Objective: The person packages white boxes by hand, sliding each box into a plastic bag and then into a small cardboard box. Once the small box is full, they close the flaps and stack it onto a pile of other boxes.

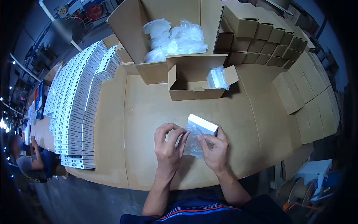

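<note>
My left hand is closed, its thumb and fingers pinching the edge of a clear plastic bag above the middle of the cardboard-covered table. My right hand is closed around a small white box, and its thumb also presses on the bag. The box lies tilted between the hands, beyond the bag. Just past them stands an open brown carton, with one plastic-wrapped white box at its right end.
Stacked white boxes line the left side. A large carton of clear plastic bags stands at the back. Brown cartons are piled at the back right, more cartons at the right edge. Another person sits at far left.
</note>
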Demonstrator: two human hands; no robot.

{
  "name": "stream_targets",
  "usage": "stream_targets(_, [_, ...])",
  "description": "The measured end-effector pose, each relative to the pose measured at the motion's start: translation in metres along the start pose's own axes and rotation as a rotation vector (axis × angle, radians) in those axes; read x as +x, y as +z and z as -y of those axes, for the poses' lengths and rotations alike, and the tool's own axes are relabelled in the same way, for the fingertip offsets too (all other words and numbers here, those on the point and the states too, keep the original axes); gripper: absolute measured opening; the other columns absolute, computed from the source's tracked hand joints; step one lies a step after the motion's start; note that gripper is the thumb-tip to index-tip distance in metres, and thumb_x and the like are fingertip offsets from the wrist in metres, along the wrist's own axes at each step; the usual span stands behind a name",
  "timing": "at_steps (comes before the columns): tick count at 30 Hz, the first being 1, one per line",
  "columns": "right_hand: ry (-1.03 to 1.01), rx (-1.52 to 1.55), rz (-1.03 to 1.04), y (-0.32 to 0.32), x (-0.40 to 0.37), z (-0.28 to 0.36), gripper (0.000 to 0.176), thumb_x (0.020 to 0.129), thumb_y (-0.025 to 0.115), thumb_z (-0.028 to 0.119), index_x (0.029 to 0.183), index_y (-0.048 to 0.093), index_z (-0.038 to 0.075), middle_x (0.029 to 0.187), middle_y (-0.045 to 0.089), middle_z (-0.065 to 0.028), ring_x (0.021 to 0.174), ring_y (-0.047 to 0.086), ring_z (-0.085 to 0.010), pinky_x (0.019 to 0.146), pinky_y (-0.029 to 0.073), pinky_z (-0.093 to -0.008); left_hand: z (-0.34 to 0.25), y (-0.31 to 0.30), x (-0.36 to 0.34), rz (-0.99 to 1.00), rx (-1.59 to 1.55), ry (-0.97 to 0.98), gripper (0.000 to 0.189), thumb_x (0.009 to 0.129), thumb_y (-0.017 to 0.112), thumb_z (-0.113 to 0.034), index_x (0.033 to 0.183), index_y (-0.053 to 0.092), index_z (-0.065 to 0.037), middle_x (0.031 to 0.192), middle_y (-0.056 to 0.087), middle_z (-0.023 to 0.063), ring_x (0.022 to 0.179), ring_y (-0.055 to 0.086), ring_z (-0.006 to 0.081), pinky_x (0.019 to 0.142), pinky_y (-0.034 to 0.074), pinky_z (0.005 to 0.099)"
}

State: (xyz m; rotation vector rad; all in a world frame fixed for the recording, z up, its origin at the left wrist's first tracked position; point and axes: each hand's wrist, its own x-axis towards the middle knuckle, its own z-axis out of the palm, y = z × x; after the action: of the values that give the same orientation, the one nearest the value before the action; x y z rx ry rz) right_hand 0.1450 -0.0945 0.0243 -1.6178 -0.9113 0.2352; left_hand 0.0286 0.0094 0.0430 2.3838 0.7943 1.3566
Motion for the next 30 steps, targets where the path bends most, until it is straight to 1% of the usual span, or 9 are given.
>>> stream_targets(5, [-0.024, -0.036, -0.008, -0.002, 0.002, -0.003, 0.019, 0.083, 0.082, 0.005, 0.096, 0.077, -0.008, 0.12, 0.068, -0.0196, 0.099, 0.07, -0.0292, 0.086, 0.054, -0.0347, -0.006, 0.001, 0.004, -0.037, 0.017, 0.02, 0.028, 0.074, 0.087, 0.0, 0.094, 0.068, -0.005, 0.093, 0.069, 0.0063, 0.087, 0.067, 0.024, 0.082, 0.049, 0.0379])
stream_targets(14, [-0.034, -0.055, -0.016, -0.005, 0.005, -0.003, 0.018, 0.082, 0.082, 0.004, 0.095, 0.077, -0.008, 0.12, 0.068, -0.0198, 0.1, 0.07, -0.0313, 0.088, 0.054, -0.0362, -0.007, 0.008, 0.002, 0.015, -0.016, -0.002, 0.022, 0.078, 0.084, 0.0, 0.093, 0.068, -0.007, 0.087, 0.071, 0.003, 0.081, 0.068, 0.022, 0.077, 0.048, 0.0351])
stream_targets(17, [-0.032, -0.068, 0.001, -0.006, 0.006, -0.01, 0.019, 0.082, 0.083, 0.006, 0.095, 0.077, -0.007, 0.119, 0.068, -0.0204, 0.1, 0.07, -0.0327, 0.088, 0.054, -0.0372, -0.002, 0.003, 0.006, 0.177, -0.085, -0.106, 0.016, 0.086, 0.078, -0.002, 0.096, 0.067, -0.004, 0.088, 0.071, 0.0045, 0.08, 0.067, 0.0253, 0.079, 0.049, 0.0366])
stream_targets(20, [-0.042, -0.081, 0.059, -0.01, 0.006, -0.018, 0.017, 0.081, 0.083, 0.005, 0.092, 0.076, -0.007, 0.112, 0.068, -0.0195, 0.097, 0.069, -0.0315, 0.085, 0.055, -0.0365, 0.012, -0.001, 0.008, 0.393, -0.216, -0.116, 0.014, 0.095, 0.069, -0.003, 0.107, 0.063, -0.002, 0.09, 0.07, 0.0095, 0.082, 0.066, 0.0273, 0.079, 0.051, 0.0384])
stream_targets(23, [-0.062, -0.076, 0.124, -0.013, 0.006, -0.017, 0.017, 0.081, 0.083, 0.006, 0.09, 0.076, -0.006, 0.104, 0.067, -0.0186, 0.092, 0.069, -0.031, 0.081, 0.054, -0.0365, 0.021, 0.0, 0.002, 0.507, -0.291, -0.229, 0.016, 0.101, 0.06, -0.004, 0.116, 0.056, -0.002, 0.08, 0.067, 0.013, 0.074, 0.066, 0.023, 0.074, 0.052, 0.0368])
stream_targets(26, [-0.008, -0.146, 0.204, -0.021, 0.004, -0.012, 0.017, 0.08, 0.084, 0.009, 0.089, 0.076, -0.004, 0.099, 0.065, -0.0189, 0.089, 0.067, -0.032, 0.078, 0.053, -0.0377, 0.014, -0.008, 0.019, 0.571, -0.491, -0.544, 0.026, 0.103, 0.056, -0.005, 0.128, 0.054, -0.003, 0.068, 0.063, 0.012, 0.063, 0.064, 0.0169, 0.068, 0.051, 0.0327])
stream_targets(27, [0.021, -0.182, 0.235, -0.024, 0.002, -0.012, 0.018, 0.08, 0.084, 0.01, 0.089, 0.076, -0.004, 0.097, 0.064, -0.0191, 0.088, 0.067, -0.0325, 0.077, 0.053, -0.0382, 0.016, -0.008, 0.024, 0.568, -0.498, -0.505, 0.029, 0.103, 0.056, -0.005, 0.131, 0.054, -0.003, 0.066, 0.062, 0.0107, 0.061, 0.063, 0.0156, 0.065, 0.05, 0.0315])
stream_targets(28, [0.094, -0.171, 0.292, -0.028, 0.0, -0.017, 0.019, 0.082, 0.084, 0.017, 0.09, 0.078, 0.001, 0.11, 0.064, -0.0216, 0.096, 0.067, -0.0372, 0.084, 0.052, -0.0427, 0.018, -0.008, 0.028, 0.565, -0.503, -0.467, 0.032, 0.103, 0.056, -0.005, 0.135, 0.054, -0.004, 0.063, 0.061, 0.0094, 0.058, 0.062, 0.0143, 0.063, 0.049, 0.0304])
stream_targets(30, [0.093, -0.183, 0.317, -0.033, 0.0, -0.015, 0.019, 0.082, 0.084, 0.017, 0.091, 0.077, 0.001, 0.109, 0.064, -0.0217, 0.098, 0.066, -0.0373, 0.085, 0.053, -0.0426, 0.026, -0.004, 0.03, 0.537, -0.483, -0.329, 0.042, 0.104, 0.055, -0.006, 0.145, 0.051, -0.007, 0.06, 0.06, 0.0067, 0.055, 0.061, 0.0121, 0.058, 0.048, 0.0289])
